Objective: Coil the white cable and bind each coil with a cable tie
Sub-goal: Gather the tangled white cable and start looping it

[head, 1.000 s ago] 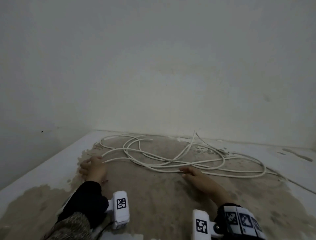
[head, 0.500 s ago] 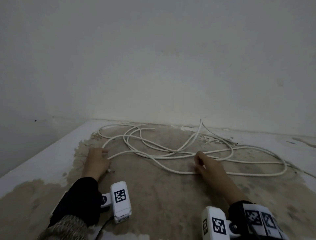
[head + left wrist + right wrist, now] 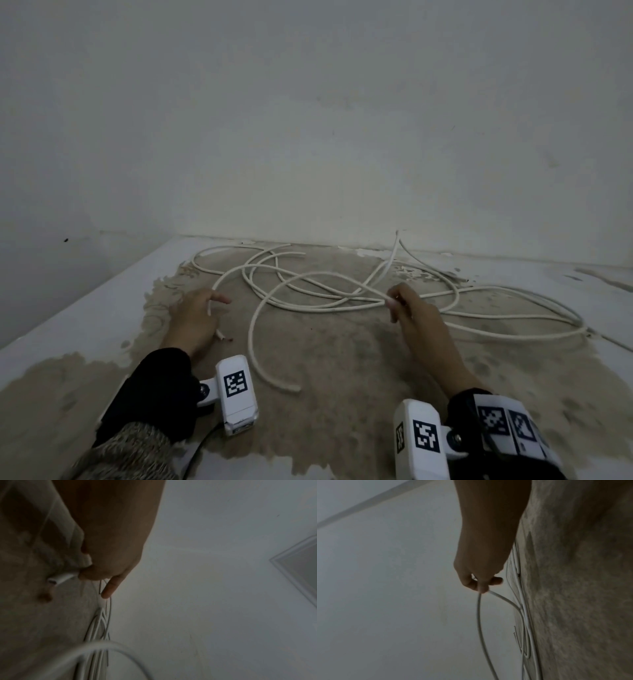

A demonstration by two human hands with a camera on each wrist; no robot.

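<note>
Dim, flat, greyish light with no clear source; soft, faint shadows; head view bows at its edges (wide-angle); both wrist views dark, grainy, blurred close up.

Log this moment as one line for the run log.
left hand: grips cable end | right hand: pinches a strand, lifted | white cable: loose tangle on floor | coils: none | ties: none seen

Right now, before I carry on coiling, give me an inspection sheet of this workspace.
Surface: worn tan floor with white painted edges.
Job's things: long white cable, loose and tangled, uncoiled; cable ties: nothing seen.
Clutter: nothing seen.
Hands: left hand grips the cable near one cut end; right hand pinches a lifted strand.
Cables: another free end lies between the wrists.
Surroundings: plain white wall.
</note>
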